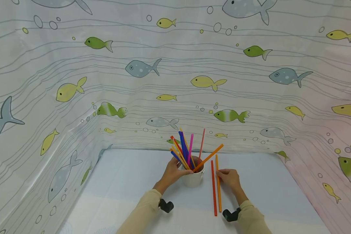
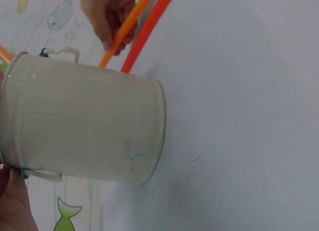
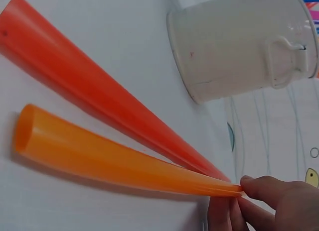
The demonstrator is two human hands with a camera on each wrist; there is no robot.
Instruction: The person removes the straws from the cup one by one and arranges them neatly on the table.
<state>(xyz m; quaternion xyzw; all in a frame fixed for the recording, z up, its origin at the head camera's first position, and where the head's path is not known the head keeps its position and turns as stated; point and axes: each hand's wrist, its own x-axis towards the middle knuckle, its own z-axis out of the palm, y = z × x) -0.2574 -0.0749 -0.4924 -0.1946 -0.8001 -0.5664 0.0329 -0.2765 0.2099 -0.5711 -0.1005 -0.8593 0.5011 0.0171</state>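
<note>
A small cream metal bucket (image 1: pixel 193 179) with side handles stands on the table, holding several colored straws (image 1: pixel 183 149). My left hand (image 1: pixel 171 173) grips the bucket near its rim, with the thumb across the front; in the left wrist view the bucket (image 2: pixel 84 116) hides most of that hand (image 2: pixel 16 203). To the bucket's right, my right hand (image 1: pixel 230 178) pinches an orange straw (image 1: pixel 218 191) between thumb and fingers. Beside it lies a red straw (image 1: pixel 214 191), apart from the fingers in the head view. The orange straw's open end (image 3: pixel 25 129) appears close up in the right wrist view.
A pale tabletop (image 1: pixel 128 172) spreads under both hands. Fish-printed sheeting (image 1: pixel 175 65) rises behind the table and along both sides. One orange straw (image 1: pixel 213 154) leans out of the bucket toward the right. Each wrist wears a small black camera (image 1: pixel 166 205).
</note>
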